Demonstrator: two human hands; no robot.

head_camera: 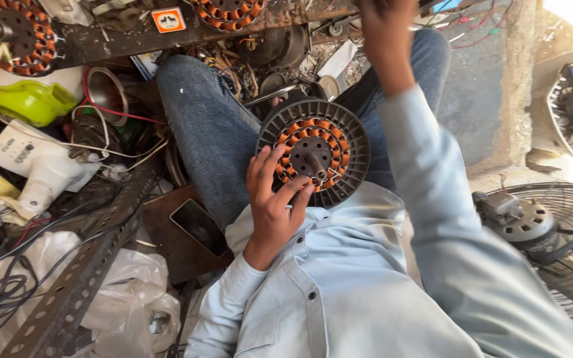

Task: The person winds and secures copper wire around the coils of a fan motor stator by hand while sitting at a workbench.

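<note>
on the person's lap, above the jeans (210, 126) and the pale blue shirt (339, 278), sits a round fan motor stator (314, 152) with a ribbed dark rim, a ring of copper windings and a short shaft at its middle. the left hand (274, 202) grips it from below, fingers (260, 166) spread over the windings and thumb reaching toward the shaft. the right hand (382, 26) is raised well above the stator at the top edge of the view, blurred and partly cut off, so i cannot tell whether it is open or closed or holding anything.

to the person's left a perforated metal angle bar (87, 265) lies across crumpled white plastic bags (127, 292) and dark cables. a lime green casing (28, 99) rests near a second copper-wound stator (18, 33) at the top corner, and a third stator (228, 12) lies on the rusty bench (107, 40) beside an orange label (168, 20). a dark phone (199, 227) lies by the left knee. to the right stands a wire fan guard (565, 219) with a grey motor housing (515, 222).
</note>
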